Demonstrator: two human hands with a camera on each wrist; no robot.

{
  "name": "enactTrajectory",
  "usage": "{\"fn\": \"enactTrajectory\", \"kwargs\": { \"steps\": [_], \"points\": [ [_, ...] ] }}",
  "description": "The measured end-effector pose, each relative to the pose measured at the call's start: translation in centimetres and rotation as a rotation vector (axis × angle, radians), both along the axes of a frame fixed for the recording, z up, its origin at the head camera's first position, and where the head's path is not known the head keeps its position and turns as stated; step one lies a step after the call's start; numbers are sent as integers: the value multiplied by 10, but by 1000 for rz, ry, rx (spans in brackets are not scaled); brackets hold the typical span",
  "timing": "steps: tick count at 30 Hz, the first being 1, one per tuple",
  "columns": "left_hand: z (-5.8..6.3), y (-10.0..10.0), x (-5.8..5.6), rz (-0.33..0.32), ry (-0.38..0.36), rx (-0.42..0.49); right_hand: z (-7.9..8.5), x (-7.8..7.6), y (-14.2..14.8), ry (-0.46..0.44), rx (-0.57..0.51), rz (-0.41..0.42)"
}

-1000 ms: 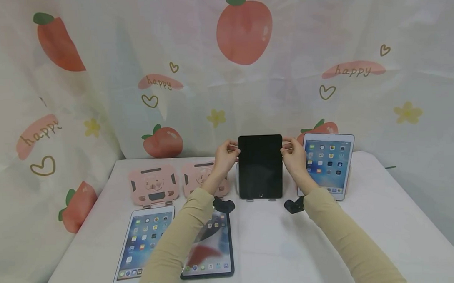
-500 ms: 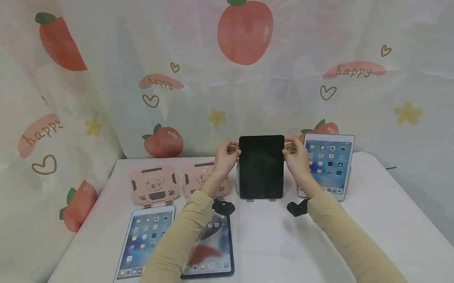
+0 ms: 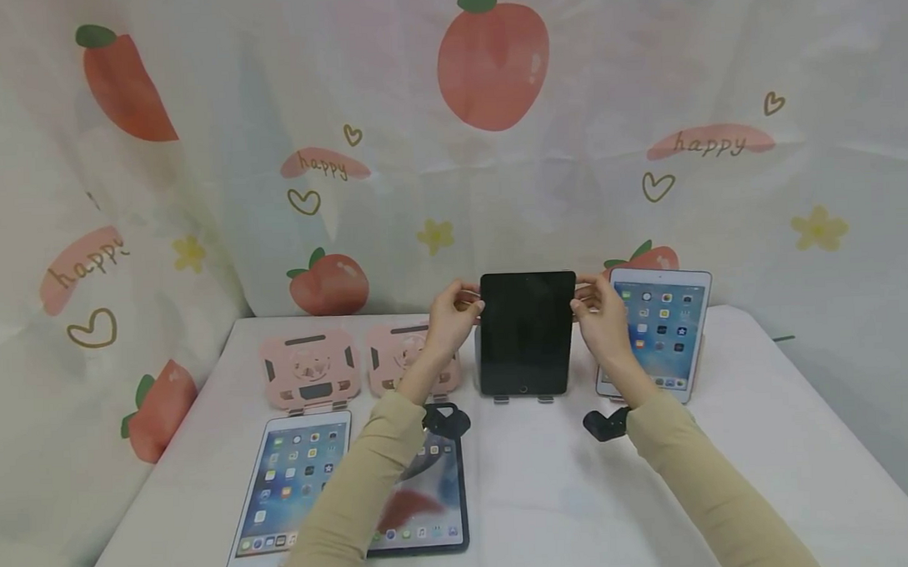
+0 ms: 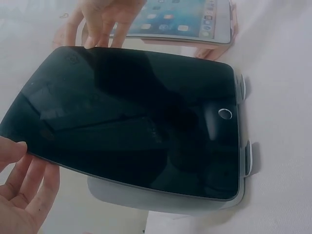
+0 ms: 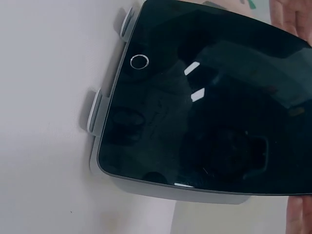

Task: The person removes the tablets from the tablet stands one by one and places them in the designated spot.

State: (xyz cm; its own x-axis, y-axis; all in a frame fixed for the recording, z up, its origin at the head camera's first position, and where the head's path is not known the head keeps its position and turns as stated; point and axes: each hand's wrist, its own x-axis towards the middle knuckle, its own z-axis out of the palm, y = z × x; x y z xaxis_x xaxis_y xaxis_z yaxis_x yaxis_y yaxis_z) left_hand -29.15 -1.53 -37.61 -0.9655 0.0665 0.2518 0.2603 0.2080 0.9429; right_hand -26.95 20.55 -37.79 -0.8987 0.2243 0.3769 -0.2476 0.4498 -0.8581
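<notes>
A black tablet [image 3: 527, 335] with a dark screen leans upright at the stand, its top tipped toward me. My left hand [image 3: 451, 321] pinches its left edge near the top, thumb in front and fingers behind. On the opposite edge, my right hand [image 3: 604, 322] pinches in the same way. A grey stand [image 4: 161, 201] lies behind the tablet, mostly hidden by it. Two small hooks of the stand, one of them the lower hook [image 4: 249, 158], sit at the tablet's home-button end. In the right wrist view the tablet's bottom edge is close to these hooks.
At right, a white tablet [image 3: 661, 326] with a lit screen leans on a pink stand. Two pink stands [image 3: 310, 370] stand at back left. Before them lie another white tablet [image 3: 296, 481] and a dark-framed tablet [image 3: 425, 518], partly under my left sleeve.
The black tablet's top has tilted toward me and looks wider. My right hand has shifted right and slightly lower, still pinching the edge. The left hand has barely moved.
</notes>
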Motion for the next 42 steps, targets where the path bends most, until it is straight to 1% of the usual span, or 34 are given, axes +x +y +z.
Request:
{"fn": "enactTrajectory", "kwargs": {
  "steps": [4, 5, 8, 11, 12, 16, 23, 26, 30, 37, 42],
  "points": [
    [1, -1, 6, -11, 30, 10, 3, 7, 0, 3, -11, 1],
    [6, -1, 12, -17, 34, 13, 3, 9, 0, 2, -23, 3],
    [8, -1, 18, -23, 57, 25, 4, 15, 0, 11, -46, 6],
    [9, -1, 24, -23, 62, 33, 5, 19, 0, 22, -49, 5],
    [4, -1, 22, -18, 70, 37, 4, 20, 0, 28, -46, 1],
    [2, -1, 29, -5, 100, 54, 4, 26, 0, 33, -28, -8],
    [-1, -1, 42, -9, 114, 124, 6, 40, -1, 45, -22, 6],
    [0, -2, 49, -12, 121, 121, 6, 46, 0, 37, -27, 8],
    [0, -6, 60, -14, 111, 105, 7, 54, 0, 26, -27, 21],
    [-4, -9, 77, -14, 105, 95, 6, 67, 1, 33, -25, 51],
    [-6, -10, 86, -10, 33, 111, 6, 78, 2, -9, -17, 46]
  ]
}}
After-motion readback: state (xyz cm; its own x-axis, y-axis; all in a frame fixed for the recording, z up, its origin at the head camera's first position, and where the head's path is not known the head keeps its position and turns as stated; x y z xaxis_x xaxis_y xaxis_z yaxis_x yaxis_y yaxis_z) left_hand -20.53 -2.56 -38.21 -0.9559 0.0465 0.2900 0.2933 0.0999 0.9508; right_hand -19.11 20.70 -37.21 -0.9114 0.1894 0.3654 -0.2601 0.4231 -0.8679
